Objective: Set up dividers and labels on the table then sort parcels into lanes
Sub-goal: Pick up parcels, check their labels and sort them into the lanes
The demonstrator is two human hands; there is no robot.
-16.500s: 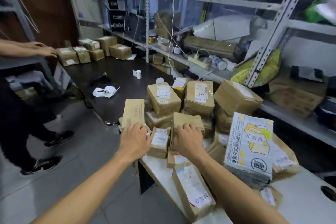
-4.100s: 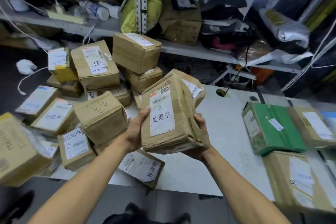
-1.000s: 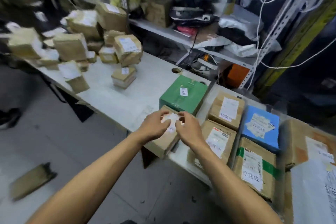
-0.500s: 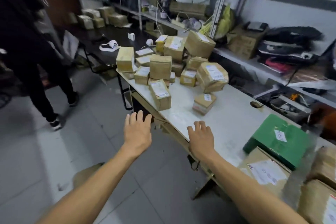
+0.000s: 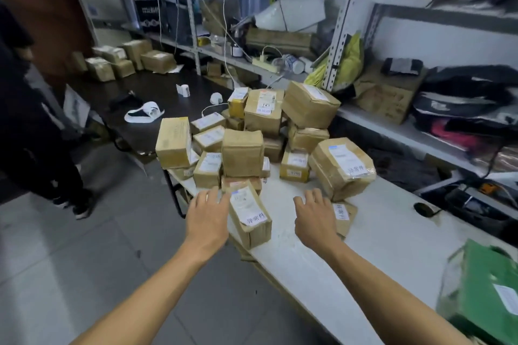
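A heap of brown cardboard parcels (image 5: 242, 152) with white labels is piled on the left end of the white table (image 5: 372, 235). A long parcel (image 5: 250, 217) lies at the table's front edge, nearest to me. My left hand (image 5: 208, 218) is held out just left of it, fingers straight, holding nothing. My right hand (image 5: 315, 217) hovers over the table to its right, fingers spread, next to a small flat parcel (image 5: 344, 214). A big taped parcel (image 5: 342, 166) sits behind my right hand.
A green box (image 5: 482, 294) sits at the table's right end. A dark table (image 5: 157, 98) beyond the heap carries more parcels and label rolls. A person in dark clothes (image 5: 30, 120) stands at the left. Cluttered metal shelves (image 5: 339, 22) run along the back.
I have stepped left toward the parcel heap. Both hands moved forward and now flank the long parcel at the table's front edge; they are still empty.
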